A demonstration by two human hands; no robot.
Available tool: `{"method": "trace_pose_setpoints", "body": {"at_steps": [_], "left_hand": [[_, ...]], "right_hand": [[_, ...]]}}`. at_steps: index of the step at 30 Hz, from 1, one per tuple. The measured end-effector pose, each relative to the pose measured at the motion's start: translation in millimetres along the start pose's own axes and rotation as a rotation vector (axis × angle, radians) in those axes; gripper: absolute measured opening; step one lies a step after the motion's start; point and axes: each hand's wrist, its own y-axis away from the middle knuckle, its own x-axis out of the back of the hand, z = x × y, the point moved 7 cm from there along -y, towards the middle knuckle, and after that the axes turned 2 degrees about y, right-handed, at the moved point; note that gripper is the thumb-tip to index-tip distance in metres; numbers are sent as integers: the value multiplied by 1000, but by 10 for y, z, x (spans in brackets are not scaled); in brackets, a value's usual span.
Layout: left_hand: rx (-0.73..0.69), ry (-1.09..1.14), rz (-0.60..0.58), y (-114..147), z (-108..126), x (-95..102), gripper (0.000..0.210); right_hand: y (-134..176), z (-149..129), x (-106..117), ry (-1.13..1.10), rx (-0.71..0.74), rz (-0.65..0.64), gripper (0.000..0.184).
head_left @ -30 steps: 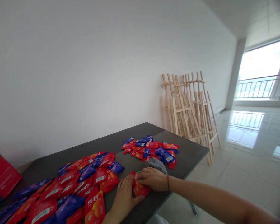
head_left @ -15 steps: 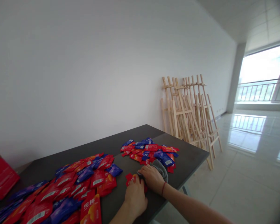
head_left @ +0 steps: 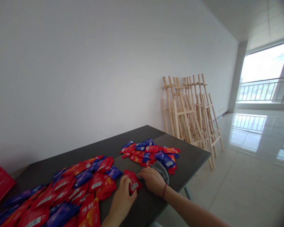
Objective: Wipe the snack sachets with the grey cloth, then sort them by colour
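Observation:
My left hand [head_left: 123, 197] grips the edge of a red snack packet [head_left: 133, 180], thumb on the near side and fingers over the far side. The packet's barcode label faces up. Just to the right, my right hand [head_left: 153, 181] is closed over a grey cloth [head_left: 161, 168], which bunches up behind the knuckles. Its fingertips come close to the red packet; whether they touch it I cannot tell. A pile of red and blue packets [head_left: 151, 148] lies beyond both hands. To the left spreads a larger pile of similar packets [head_left: 61, 195].
Everything lies on a dark table [head_left: 189, 157], whose right edge runs close by my right forearm. A red box [head_left: 0, 183] stands at the far left. Several wooden easels [head_left: 186, 113] lean against the white wall [head_left: 85, 78] past the table.
My left hand has moved left, away from my right hand, drawing the red packet into fuller view. My right hand stays on the cloth. The view has shifted slightly.

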Motion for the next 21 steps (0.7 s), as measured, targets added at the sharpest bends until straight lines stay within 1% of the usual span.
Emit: {"method": "trace_pose_setpoints", "body": {"at_steps": [2,3,4,5,7,8,9,12,15,17,19,21], "left_hand": [[-11,-45,-86,78,-27,-89,10],[-25,-59,-90,89,-40,-109,11],[-47,-67,-62,78,-55,-110,15],[-71,-69,-5,49,-77,-96,21],[-96,-67,122,-41,-156,-78,40],[-83,-68,158,-93,-217,-94,51],[-64,-66,160,-145,-281,-135,60],[-5,-38,84,-246,-432,-286,73],[14,-4,34,-251,-477,-348,77],[30,-1,18,-235,-482,-347,78],[53,-2,8,-222,-479,-329,80],[59,8,8,-212,-455,-304,82]], "right_hand": [[-1,1,-17,2,-2,-9,36],[-3,5,-23,3,-5,-15,37],[-8,11,-23,2,-9,-20,37],[-14,19,-17,-3,-10,-28,38],[-29,28,15,-32,3,-51,40],[-36,24,40,-54,22,-66,42],[-40,9,66,-77,51,-81,44],[-34,-105,109,-92,200,-135,46],[-36,-236,26,6,335,-204,37],[-106,-264,-62,97,347,-213,29],[-247,-249,-144,182,312,-196,22],[-426,-218,-221,251,262,-184,19]]}}
